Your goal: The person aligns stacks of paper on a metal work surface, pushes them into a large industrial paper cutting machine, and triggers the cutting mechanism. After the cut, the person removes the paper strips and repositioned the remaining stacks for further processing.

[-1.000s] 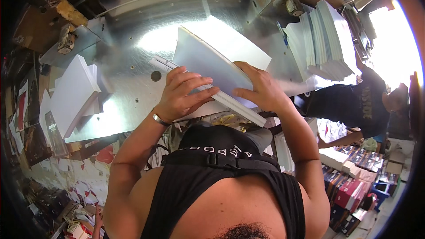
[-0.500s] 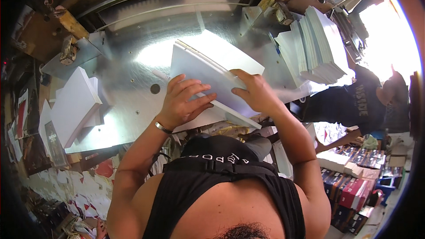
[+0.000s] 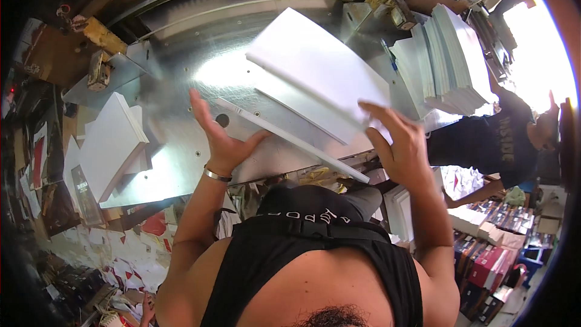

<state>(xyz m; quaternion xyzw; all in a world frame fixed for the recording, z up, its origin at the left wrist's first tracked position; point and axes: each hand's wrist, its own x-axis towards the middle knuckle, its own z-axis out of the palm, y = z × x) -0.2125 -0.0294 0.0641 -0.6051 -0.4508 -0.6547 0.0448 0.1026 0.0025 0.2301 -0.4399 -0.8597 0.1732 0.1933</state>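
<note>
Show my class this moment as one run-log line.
left hand: open, empty, over metal table; right hand: by right end of white paper stack, contact unclear; white bar: between the hands

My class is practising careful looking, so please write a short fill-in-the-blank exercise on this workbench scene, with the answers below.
1. The left hand has a silver band around its ____.
2. The large paper stack by the right hand is ____ in colour.
3. The table is made of shiny ____.
4. In the picture, a blue pen lies on the ____ side of the tall paper pile.

Missing words: wrist; white; metal; left.
</note>
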